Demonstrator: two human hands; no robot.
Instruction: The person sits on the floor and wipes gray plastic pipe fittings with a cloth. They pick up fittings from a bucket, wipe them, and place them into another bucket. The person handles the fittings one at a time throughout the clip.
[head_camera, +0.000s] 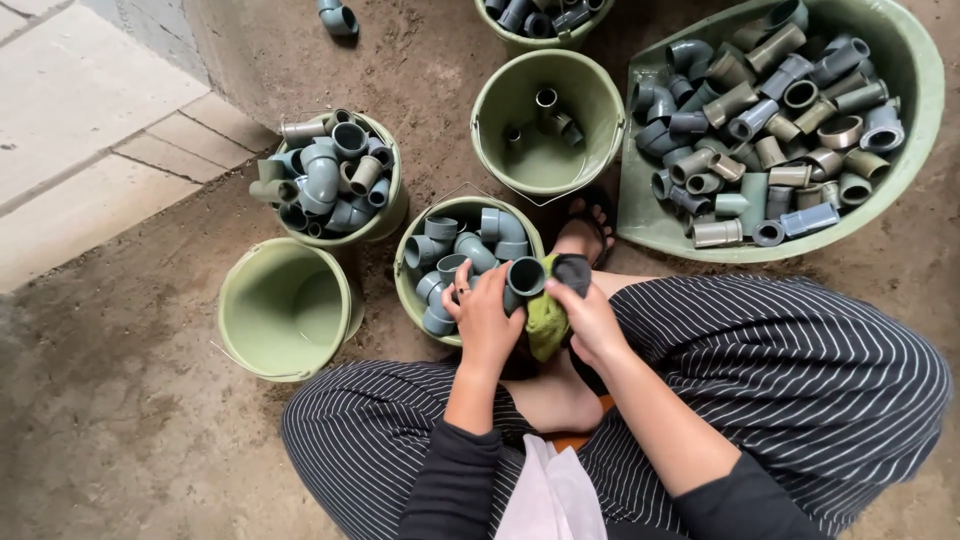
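The left hand (487, 318) grips a grey pipe fitting (523, 280), its open end facing up, just above the near bucket (410, 285) of grey fittings. The right hand (590, 320) closes on a green cloth (547, 318) pressed against the fitting's side. An empty bucket (285, 310) lies tilted on the dirt floor (120, 400) to the left, with a full bucket (385, 215) behind it. A nearly empty bucket (545, 170) stands farther off, beside a large basin (900, 60) heaped with grey and olive fittings.
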